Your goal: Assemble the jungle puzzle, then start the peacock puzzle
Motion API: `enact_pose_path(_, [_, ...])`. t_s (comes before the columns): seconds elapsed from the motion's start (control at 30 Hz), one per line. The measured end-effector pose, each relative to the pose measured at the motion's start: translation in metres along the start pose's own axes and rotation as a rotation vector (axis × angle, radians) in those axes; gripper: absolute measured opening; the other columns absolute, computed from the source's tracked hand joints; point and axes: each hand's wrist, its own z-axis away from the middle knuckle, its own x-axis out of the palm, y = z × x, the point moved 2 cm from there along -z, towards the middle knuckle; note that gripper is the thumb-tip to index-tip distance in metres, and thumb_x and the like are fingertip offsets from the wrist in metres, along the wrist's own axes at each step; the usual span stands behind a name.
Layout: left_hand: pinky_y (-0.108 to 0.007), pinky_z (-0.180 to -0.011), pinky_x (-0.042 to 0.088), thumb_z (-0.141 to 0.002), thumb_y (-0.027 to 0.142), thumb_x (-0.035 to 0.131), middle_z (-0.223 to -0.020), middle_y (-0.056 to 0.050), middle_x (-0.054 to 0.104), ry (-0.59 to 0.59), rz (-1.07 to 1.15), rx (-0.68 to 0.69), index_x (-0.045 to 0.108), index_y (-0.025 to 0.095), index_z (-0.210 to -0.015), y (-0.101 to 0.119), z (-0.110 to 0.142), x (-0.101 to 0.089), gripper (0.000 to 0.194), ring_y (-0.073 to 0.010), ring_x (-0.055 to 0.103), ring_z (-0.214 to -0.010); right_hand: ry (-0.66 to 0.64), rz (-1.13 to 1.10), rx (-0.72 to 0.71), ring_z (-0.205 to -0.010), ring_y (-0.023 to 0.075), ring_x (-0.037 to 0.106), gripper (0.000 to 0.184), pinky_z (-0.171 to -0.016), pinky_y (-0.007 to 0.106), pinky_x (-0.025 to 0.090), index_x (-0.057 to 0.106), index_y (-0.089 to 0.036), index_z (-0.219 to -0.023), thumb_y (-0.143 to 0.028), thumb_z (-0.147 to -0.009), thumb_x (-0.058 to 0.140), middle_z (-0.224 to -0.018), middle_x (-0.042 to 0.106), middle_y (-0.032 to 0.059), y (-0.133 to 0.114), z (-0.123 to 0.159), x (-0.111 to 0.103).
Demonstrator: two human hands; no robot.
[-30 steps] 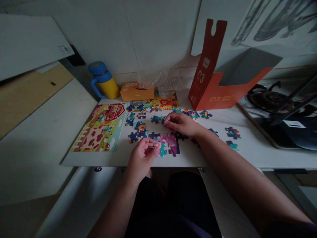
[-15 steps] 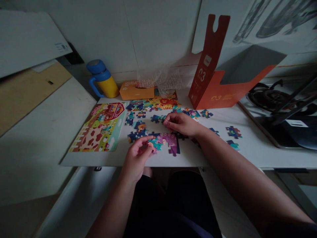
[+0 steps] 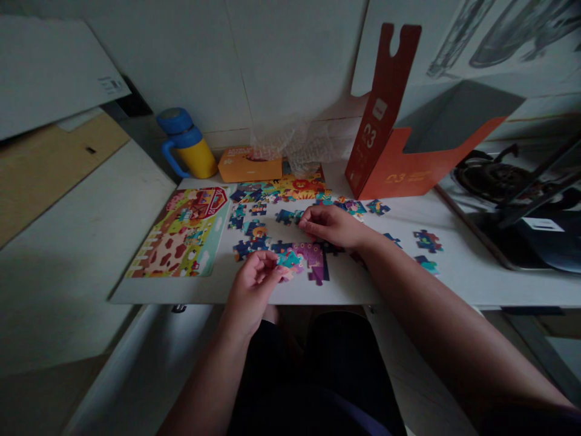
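Left hand [image 3: 252, 283] has shifted slightly to the left since a second ago; the teal-and-pink puzzle piece [image 3: 289, 259] it carries is now turned, teal part up, pink part down near the thumb. Right hand [image 3: 333, 227] sits about where it was.

Nearest: dark-clothed legs [image 3: 313, 369] under the front edge of the desk [image 3: 254, 295]. Left hand pinches the piece between thumb and index, other fingers curled. Piece is at the left side of the purple puzzle section [image 3: 314, 255], overlapping it in view; can't tell if they touch.

Farm puzzle [image 3: 181, 236] lies flat on the left, looks complete. Right hand is palm down, fingers bent, thumb and index tips close together at the right end of a blue-teal piece [image 3: 285, 216]; can't tell whether it's gripped. Dark blue pieces [image 3: 254, 233] are bunched left of that; a blue-red piece [image 3: 427, 240] and a teal one are off to the right.

Further back: lion picture [image 3: 302, 183] flat, small orange box [image 3: 251, 165] just behind, clear wrap [image 3: 308, 151] beside it, blue-yellow bottle [image 3: 193, 145] upright on the left. Large orange box [image 3: 417, 169] stands open on the right, flap up, near a stove burner [image 3: 497, 175].
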Motion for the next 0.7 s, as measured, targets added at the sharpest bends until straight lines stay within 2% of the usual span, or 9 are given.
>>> enact_pose_path(0.13, [-0.026,-0.077,0.056,-0.085,0.036,0.088,-0.102,-0.004,0.076,0.013,0.074,-0.011,0.074,0.021,-0.125,0.001,0.001,0.003,0.046,-0.0149,0.071,-0.086,0.015,-0.001,-0.008,-0.063,0.0155,0.058,0.043,-0.059,0.030,0.046,0.066,-0.022,-0.091,-0.064,-0.095,0.072,-0.072,0.067,0.0001,0.001,0.000,0.000])
enact_pose_path(0.23, [-0.030,-0.084,0.059,-0.080,0.035,0.093,-0.102,-0.004,0.078,0.016,0.179,-0.080,0.072,0.020,-0.115,0.002,0.004,0.005,0.043,-0.0154,0.073,-0.087,0.017,-0.008,-0.010,-0.063,0.0152,0.059,0.043,-0.059,0.029,0.046,0.067,-0.021,-0.092,-0.063,-0.095,0.073,-0.073,0.068,0.0001,0.000,0.000,-0.001])
enact_pose_path(0.37, [-0.035,-0.090,0.063,-0.075,0.030,0.097,-0.099,0.000,0.076,0.018,0.279,-0.158,0.062,0.022,-0.105,0.003,0.008,0.008,0.047,-0.0182,0.078,-0.092,-0.010,-0.068,0.009,-0.064,0.0147,0.060,0.043,-0.059,0.028,0.048,0.068,-0.021,-0.092,-0.064,-0.093,0.076,-0.073,0.069,-0.0005,-0.004,0.001,-0.002])
enact_pose_path(0.43, [-0.037,-0.092,0.064,-0.074,0.029,0.097,-0.101,0.002,0.076,0.024,0.296,-0.151,0.058,0.025,-0.111,0.003,0.008,0.011,0.054,-0.0186,0.079,-0.092,-0.071,-0.147,0.034,-0.065,0.0145,0.063,0.044,-0.061,0.028,0.052,0.069,-0.021,-0.093,-0.064,-0.092,0.078,-0.077,0.071,0.0000,-0.008,0.003,0.000])
enact_pose_path(0.57, [-0.039,-0.095,0.065,-0.078,0.031,0.095,-0.110,0.001,0.077,0.025,0.246,-0.084,0.055,0.032,-0.133,0.002,0.006,0.018,0.068,-0.0196,0.079,-0.099,-0.296,-0.285,0.092,-0.076,0.0164,0.073,0.041,-0.071,0.030,0.060,0.076,-0.019,-0.103,-0.056,-0.087,0.086,-0.090,0.079,0.0039,-0.014,0.009,0.011])
enact_pose_path(0.63, [-0.038,-0.095,0.065,-0.080,0.034,0.094,-0.114,-0.001,0.077,0.016,0.181,-0.047,0.058,0.031,-0.133,-0.002,0.005,0.021,0.064,-0.0201,0.078,-0.102,-0.360,-0.293,0.089,-0.080,0.0160,0.074,0.037,-0.073,0.028,0.060,0.078,-0.020,-0.108,-0.049,-0.087,0.088,-0.094,0.080,0.0037,-0.016,0.012,0.016])
enact_pose_path(0.7, [-0.038,-0.098,0.064,-0.082,0.037,0.093,-0.115,-0.003,0.078,-0.010,0.115,-0.013,0.064,0.026,-0.123,-0.005,0.004,0.023,0.052,-0.0205,0.078,-0.103,-0.360,-0.276,0.064,-0.081,0.0145,0.074,0.029,-0.072,0.026,0.059,0.078,-0.020,-0.107,-0.044,-0.091,0.085,-0.094,0.080,0.0023,-0.017,0.012,0.020])
